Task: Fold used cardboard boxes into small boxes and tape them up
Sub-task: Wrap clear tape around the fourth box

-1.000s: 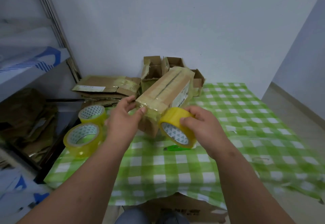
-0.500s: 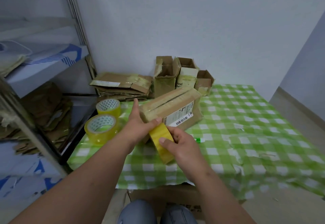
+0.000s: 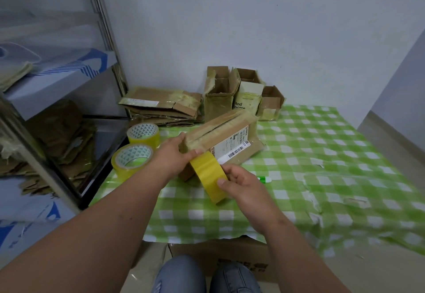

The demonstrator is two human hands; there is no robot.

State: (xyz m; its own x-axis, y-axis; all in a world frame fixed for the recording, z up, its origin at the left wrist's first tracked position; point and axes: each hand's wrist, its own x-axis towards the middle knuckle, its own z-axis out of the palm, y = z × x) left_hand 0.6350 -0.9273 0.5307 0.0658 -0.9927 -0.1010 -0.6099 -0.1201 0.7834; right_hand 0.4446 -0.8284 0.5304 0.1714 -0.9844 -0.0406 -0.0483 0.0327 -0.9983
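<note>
Nearest, the right hand (image 3: pixel 243 184) grips a yellow tape roll (image 3: pixel 208 177), thumb on its face. Just beyond, the left hand (image 3: pixel 171 157) clamps the near end of the cardboard box (image 3: pixel 222 139), thumb pressed where the tape meets it. The top flaps are folded shut, but their centre seam looks untaped, so sealing seems barely begun. The box's shipping label (image 3: pixel 231 147) carries a barcode; its text is too small to read. Left of the left hand sit two spare rolls (image 3: pixel 132 160). Farther off, three open boxes (image 3: pixel 243 94) wait beside a flattened cardboard stack (image 3: pixel 161 106); one reads "And".
</note>
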